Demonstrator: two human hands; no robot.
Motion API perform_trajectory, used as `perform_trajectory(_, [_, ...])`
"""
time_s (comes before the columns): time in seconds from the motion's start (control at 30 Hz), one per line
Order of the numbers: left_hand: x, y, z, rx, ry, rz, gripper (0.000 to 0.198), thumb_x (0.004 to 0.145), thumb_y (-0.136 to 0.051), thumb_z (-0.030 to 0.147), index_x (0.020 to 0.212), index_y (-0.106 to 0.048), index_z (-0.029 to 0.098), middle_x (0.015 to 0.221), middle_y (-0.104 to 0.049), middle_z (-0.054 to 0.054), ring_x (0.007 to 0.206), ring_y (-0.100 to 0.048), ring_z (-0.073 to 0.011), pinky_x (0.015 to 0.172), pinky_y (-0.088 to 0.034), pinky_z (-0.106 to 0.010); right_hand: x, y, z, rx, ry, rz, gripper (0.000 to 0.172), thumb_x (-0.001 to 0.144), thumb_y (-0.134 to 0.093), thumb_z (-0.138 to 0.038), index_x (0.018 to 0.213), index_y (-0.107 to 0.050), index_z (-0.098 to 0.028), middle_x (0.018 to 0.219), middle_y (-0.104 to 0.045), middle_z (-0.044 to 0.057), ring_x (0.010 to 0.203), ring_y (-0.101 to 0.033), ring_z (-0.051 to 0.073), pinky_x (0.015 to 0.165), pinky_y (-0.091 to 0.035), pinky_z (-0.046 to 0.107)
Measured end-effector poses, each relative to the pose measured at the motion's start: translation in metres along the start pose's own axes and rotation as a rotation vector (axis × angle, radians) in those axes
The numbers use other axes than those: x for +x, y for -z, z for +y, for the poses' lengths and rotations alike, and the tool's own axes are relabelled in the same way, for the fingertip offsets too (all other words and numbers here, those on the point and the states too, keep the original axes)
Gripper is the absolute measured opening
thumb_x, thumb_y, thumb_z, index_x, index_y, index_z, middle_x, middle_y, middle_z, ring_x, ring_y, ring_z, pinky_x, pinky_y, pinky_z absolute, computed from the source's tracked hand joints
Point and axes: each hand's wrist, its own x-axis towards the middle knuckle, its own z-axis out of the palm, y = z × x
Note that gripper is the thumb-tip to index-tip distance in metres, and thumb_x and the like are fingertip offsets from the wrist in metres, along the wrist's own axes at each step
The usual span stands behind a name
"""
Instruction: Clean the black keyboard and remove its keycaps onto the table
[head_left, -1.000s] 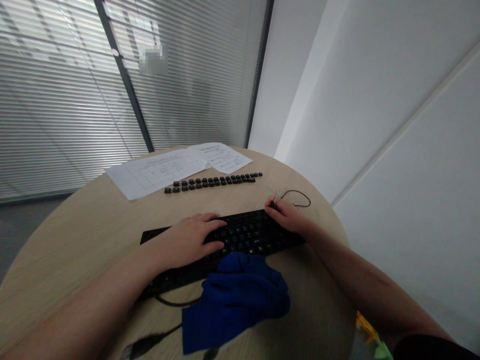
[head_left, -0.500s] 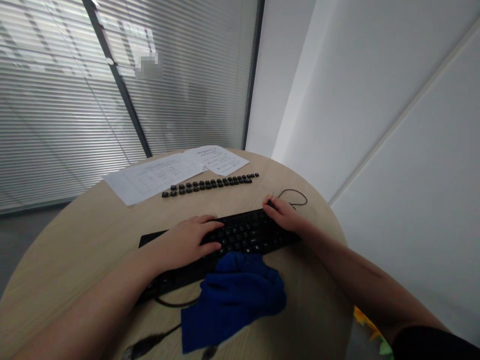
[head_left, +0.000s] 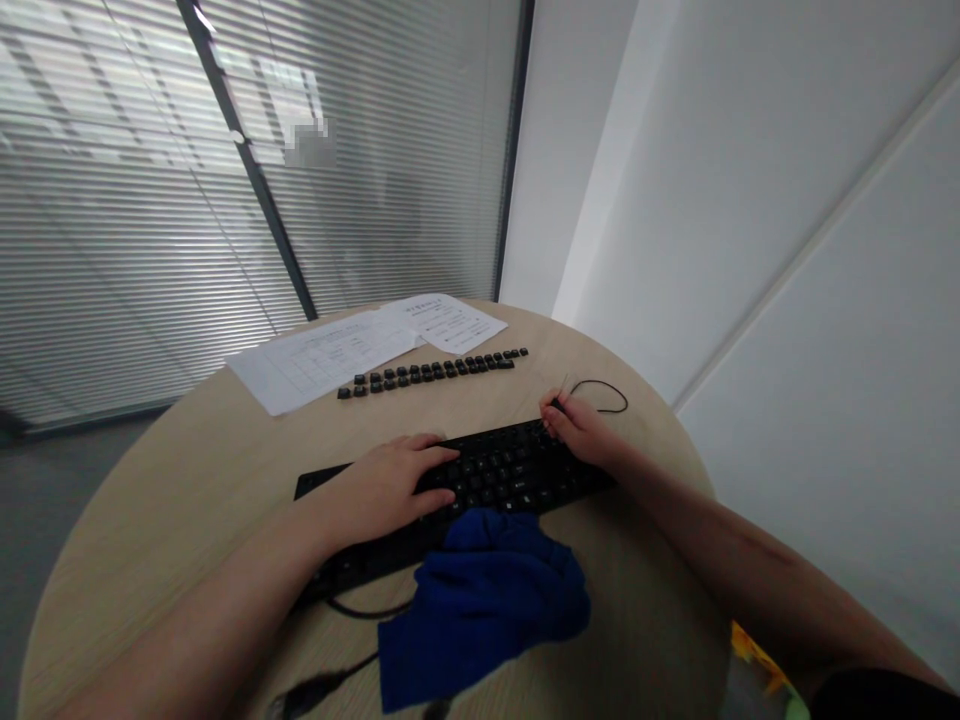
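A black keyboard [head_left: 495, 470] lies slanted across the table below both hands. My left hand [head_left: 397, 485] rests open on its left part, thumb and fingers spread over the keys. Above the keyboard's far right corner, my right hand [head_left: 574, 422] is closed, pinching what looks like a small black keycap [head_left: 556, 404]. Thin wires stick up beside those fingers, and a black cord loop [head_left: 624, 398] lies just past the hand. Beyond the keyboard, loose black keycaps [head_left: 439, 371] stand in two rows. A crumpled blue cloth [head_left: 487, 610] covers part of the keyboard's near edge.
Printed paper sheets [head_left: 322, 360] lie at the far side of the round wooden table [head_left: 180, 500]. A cable with a plug [head_left: 307, 690] is near the front edge, partly under the cloth. A white wall [head_left: 787, 200] stands close on the right; blinds [head_left: 390, 150] hang behind.
The view has shifted slightly, so everything appears a little further right. My right hand has turned a little, its fingers still pinched; my left hand stays on the keyboard.
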Motion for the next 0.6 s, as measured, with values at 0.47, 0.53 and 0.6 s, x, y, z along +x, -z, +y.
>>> perform_trajectory(0.47, [-0.002, 0.01, 0.018, -0.045, -0.012, 0.154, 0.045, 0.089, -0.059, 0.044, 0.127, -0.062, 0.021, 0.131, -0.062, -0.01, 0.119, -0.058, -0.029, 0.105, -0.042, -0.043, -0.018, -0.005, -0.045, -0.353, 0.418, 0.084, 0.014, 0.095, -0.051, -0.036, 0.092, -0.057, -0.023, 0.078, -0.066, 0.004, 0.069, -0.064, 0.018, 0.065, -0.049, 0.03])
perform_trajectory(0.53, [-0.002, 0.014, 0.028, -0.126, 0.026, 0.239, 0.035, 0.09, -0.057, 0.041, 0.117, -0.066, 0.02, 0.118, -0.068, -0.008, 0.11, -0.062, -0.0257, 0.099, -0.046, -0.04, -0.023, -0.011, -0.06, -0.386, 0.55, 0.066, 0.011, 0.095, -0.053, -0.034, 0.094, -0.057, -0.024, 0.079, -0.069, 0.004, 0.069, -0.066, 0.018, 0.065, -0.049, 0.03])
perform_trajectory(0.6, [-0.002, 0.016, 0.036, -0.199, 0.089, 0.295, 0.028, 0.091, -0.056, 0.04, 0.105, -0.068, 0.02, 0.104, -0.071, -0.007, 0.098, -0.064, -0.0237, 0.089, -0.049, -0.038, -0.027, -0.02, -0.07, -0.364, 0.664, 0.055, 0.009, 0.094, -0.055, -0.032, 0.098, -0.057, -0.024, 0.079, -0.07, 0.003, 0.067, -0.066, 0.016, 0.064, -0.049, 0.028])
